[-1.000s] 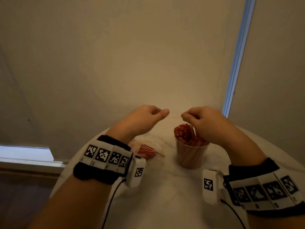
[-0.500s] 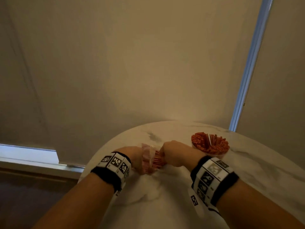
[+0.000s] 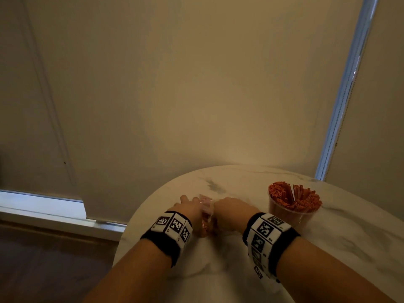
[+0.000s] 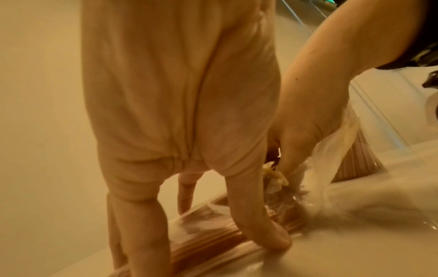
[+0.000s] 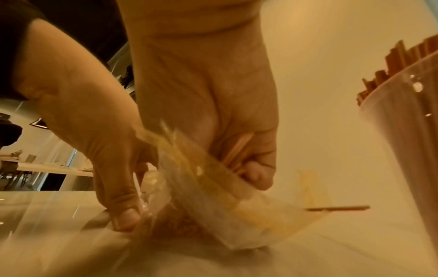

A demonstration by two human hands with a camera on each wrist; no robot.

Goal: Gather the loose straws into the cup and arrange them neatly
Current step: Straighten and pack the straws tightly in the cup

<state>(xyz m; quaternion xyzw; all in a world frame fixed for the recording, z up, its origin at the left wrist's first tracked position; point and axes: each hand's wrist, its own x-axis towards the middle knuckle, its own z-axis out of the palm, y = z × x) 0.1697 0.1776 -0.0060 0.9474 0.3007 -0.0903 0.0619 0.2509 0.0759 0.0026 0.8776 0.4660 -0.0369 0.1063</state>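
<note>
A clear plastic cup [image 3: 293,215] packed with upright red straws [image 3: 293,195] stands on the white marble table [image 3: 240,270], right of both hands. A thin clear bag [image 3: 205,215] with more red straws lies between the hands. My left hand [image 3: 190,206] presses the bag [image 4: 213,236] flat with straight fingers [image 4: 272,234]. My right hand [image 5: 213,112] reaches into the bag's mouth [image 5: 225,206], its fingers curled round a few straws [image 5: 237,151]. One loose straw [image 5: 336,208] lies on the table between the bag and the cup [image 5: 407,159].
The round table's far-left edge [image 3: 153,197] runs just beyond my left hand. A beige wall or blind [image 3: 196,95] rises behind it, with a bright window strip [image 3: 341,106] at the right and a sill [image 3: 43,204] at the left.
A second ago both hands were raised by the cup. They dropped left to the bag; since half a second ago they stay on it, the right hand working inside.
</note>
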